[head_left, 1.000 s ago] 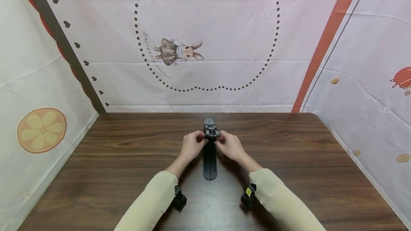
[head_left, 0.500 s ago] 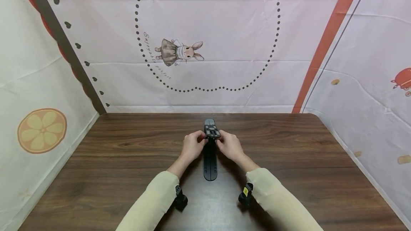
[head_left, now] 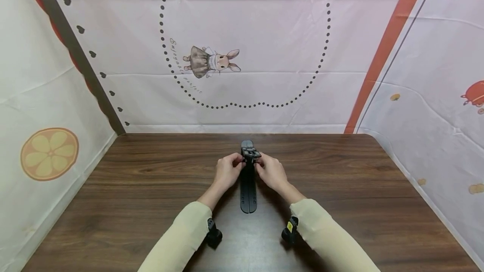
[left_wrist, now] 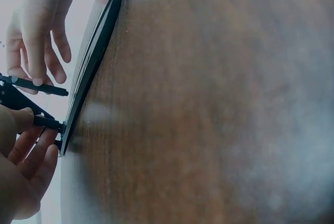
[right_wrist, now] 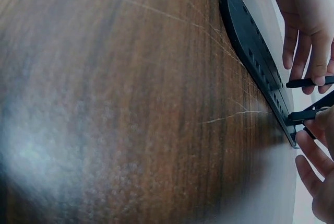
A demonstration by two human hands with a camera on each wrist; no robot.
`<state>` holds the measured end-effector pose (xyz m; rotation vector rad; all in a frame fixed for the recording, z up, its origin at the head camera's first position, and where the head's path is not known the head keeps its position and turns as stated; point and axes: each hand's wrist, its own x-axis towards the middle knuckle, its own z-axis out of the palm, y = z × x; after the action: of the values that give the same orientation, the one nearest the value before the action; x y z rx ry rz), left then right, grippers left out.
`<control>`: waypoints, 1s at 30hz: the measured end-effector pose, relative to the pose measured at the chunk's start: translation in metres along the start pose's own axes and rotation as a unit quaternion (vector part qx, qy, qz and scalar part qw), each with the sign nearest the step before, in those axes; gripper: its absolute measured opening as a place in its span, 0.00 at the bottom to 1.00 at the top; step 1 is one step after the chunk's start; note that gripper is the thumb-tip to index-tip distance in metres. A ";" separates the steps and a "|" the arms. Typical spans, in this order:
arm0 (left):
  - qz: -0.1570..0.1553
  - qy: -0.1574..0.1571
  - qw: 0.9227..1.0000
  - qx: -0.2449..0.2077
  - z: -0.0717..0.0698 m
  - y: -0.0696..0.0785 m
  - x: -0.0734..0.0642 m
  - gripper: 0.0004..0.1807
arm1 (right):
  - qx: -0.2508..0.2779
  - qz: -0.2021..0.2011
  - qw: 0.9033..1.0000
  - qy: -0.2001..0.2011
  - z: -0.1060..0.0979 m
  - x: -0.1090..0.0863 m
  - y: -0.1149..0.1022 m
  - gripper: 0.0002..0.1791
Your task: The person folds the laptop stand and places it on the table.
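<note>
A black folding stand (head_left: 248,194) lies lengthwise on the table, its long slotted base split by a seam. Above the base's far half rises a hinged upper part (head_left: 251,152) with grey pads on top. From the left side my left hand (head_left: 226,169) pinches one thin arm (left_wrist: 47,122) of that upper part between thumb and fingers. On the other side my right hand (head_left: 271,171) pinches the matching arm (right_wrist: 302,115). The right wrist view shows the base (right_wrist: 253,51) flat along the tabletop. Fingers partly hide the hinges.
The brown wood-grain table (head_left: 151,196) reaches back to a printed white cloth (head_left: 264,53), which also hangs at both sides. A small black wrist camera (head_left: 214,235) sits on the left sleeve, another camera (head_left: 289,232) on the right one.
The stand's upper part has tilted, so its padded top looks flatter and more foreshortened. Both hands stay at its sides with only slight shifts.
</note>
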<state>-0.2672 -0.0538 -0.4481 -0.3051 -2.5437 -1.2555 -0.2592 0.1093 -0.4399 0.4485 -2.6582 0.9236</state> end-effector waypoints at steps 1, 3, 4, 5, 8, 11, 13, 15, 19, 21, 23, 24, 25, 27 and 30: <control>0.000 0.001 1.000 0.000 0.000 0.000 0.000 0.03 | 0.000 -0.001 1.000 0.001 0.000 0.000 0.000 0.06; 0.002 0.004 1.000 -0.002 0.000 0.000 0.000 0.03 | 0.000 -0.003 1.000 0.004 0.001 0.000 0.000 0.06; 0.003 0.004 1.000 -0.003 0.000 0.000 0.000 0.03 | 0.001 -0.002 1.000 0.005 0.001 0.000 0.000 0.05; 0.004 0.004 1.000 -0.006 0.000 0.000 0.000 0.03 | 0.003 -0.001 1.000 0.006 0.001 0.000 0.000 0.05; 0.005 0.004 1.000 -0.013 0.001 0.000 0.001 0.03 | 0.005 0.002 1.000 0.008 0.000 0.001 0.000 0.04; 0.008 0.007 1.000 -0.016 0.001 -0.001 0.002 0.02 | 0.008 0.005 1.000 0.009 0.000 0.002 0.000 0.05; 0.009 0.010 1.000 -0.015 0.002 -0.002 0.003 0.02 | 0.008 0.003 1.000 0.010 0.000 0.002 0.000 0.05; 0.012 0.015 1.000 -0.012 0.002 -0.003 0.004 0.03 | 0.008 0.002 1.000 0.013 0.001 0.003 0.001 0.05; 0.013 0.022 1.000 -0.010 0.002 -0.003 0.006 0.03 | 0.005 0.003 1.000 0.017 0.001 0.004 0.001 0.05; 0.012 0.025 1.000 -0.011 0.003 -0.003 0.007 0.03 | 0.003 0.002 1.000 0.019 0.001 0.005 0.001 0.05; 0.012 0.027 0.999 -0.011 0.003 -0.003 0.008 0.03 | 0.004 0.004 1.000 0.018 0.000 0.006 0.000 0.05; 0.011 0.029 0.999 -0.010 0.003 -0.003 0.008 0.04 | 0.005 0.004 1.000 0.017 0.000 0.006 0.000 0.05; 0.009 0.028 1.000 -0.010 0.003 -0.004 0.009 0.04 | 0.006 0.005 1.000 0.015 0.000 0.006 -0.001 0.05; 0.009 0.029 1.000 -0.008 0.003 -0.004 0.010 0.04 | 0.003 0.006 1.000 0.017 -0.001 0.007 -0.001 0.05; 0.007 0.028 1.000 -0.003 0.003 -0.005 0.011 0.03 | -0.003 0.009 1.000 0.016 -0.001 0.009 0.000 0.04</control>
<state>-0.2796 -0.0537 -0.4499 -0.2844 -2.4869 -1.2499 -0.2670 0.1080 -0.4361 0.4071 -2.6394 0.9200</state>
